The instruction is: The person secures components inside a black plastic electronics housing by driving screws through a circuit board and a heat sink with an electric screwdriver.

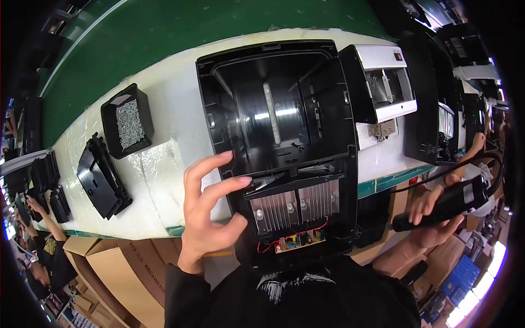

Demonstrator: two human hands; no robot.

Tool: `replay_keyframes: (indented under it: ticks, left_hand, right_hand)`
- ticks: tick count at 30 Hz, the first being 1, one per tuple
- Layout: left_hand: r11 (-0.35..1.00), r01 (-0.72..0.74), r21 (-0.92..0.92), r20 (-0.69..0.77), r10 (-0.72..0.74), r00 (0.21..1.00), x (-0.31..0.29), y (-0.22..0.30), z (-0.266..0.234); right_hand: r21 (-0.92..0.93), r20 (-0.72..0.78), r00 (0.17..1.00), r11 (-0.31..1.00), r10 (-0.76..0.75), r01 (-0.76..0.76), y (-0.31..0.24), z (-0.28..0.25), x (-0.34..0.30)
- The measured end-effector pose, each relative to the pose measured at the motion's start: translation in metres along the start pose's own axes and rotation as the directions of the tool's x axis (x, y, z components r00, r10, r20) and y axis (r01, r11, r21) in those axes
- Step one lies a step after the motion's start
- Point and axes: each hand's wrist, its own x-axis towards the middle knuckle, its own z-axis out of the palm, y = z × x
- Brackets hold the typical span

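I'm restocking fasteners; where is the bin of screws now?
In the head view, the black bin of screws sits at left on the white workbench, just beyond the black plastic parts.

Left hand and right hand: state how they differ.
The left hand is open, its fingers spread; the right hand is closed round a black handheld tool. The left hand is at the black housing's left edge; the right hand is off to its right. Both are ungloved.
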Motion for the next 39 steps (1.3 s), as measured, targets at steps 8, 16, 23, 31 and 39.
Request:
replay_keyframes:
  ticks: [8,16,23,31,39]
  left_hand:
    - [0.993,0.116,-0.011,-0.221,-0.116,0.968,-0.018,0.002,0.006]
    - [0.848,0.320,0.422,-0.573,-0.024,0.819,0.005,-0.083,-0.111]
    - [0.627,0.134,0.767,0.036,-0.250,0.968,0.040,-0.174,-0.145]
    - [0.573,0.124,0.810,-0.064,-0.125,0.990,0.039,-0.170,-0.141]
    - [0.560,0.134,0.817,-0.145,-0.025,0.989,0.032,-0.180,-0.136]
  right_hand:
    - [0.003,-0.008,0.997,0.997,-0.082,0.082,0.006,0.014,0.006]
    - [0.043,0.056,0.993,0.994,-0.101,0.098,-0.002,-0.002,-0.005]
    - [0.052,0.064,0.991,0.992,-0.116,0.112,-0.024,-0.022,-0.029]
    - [-0.415,0.055,0.960,0.881,0.275,-0.228,-0.008,-0.004,-0.077]
    - [-0.680,0.281,0.913,0.732,0.296,-0.028,0.032,0.010,-0.096]
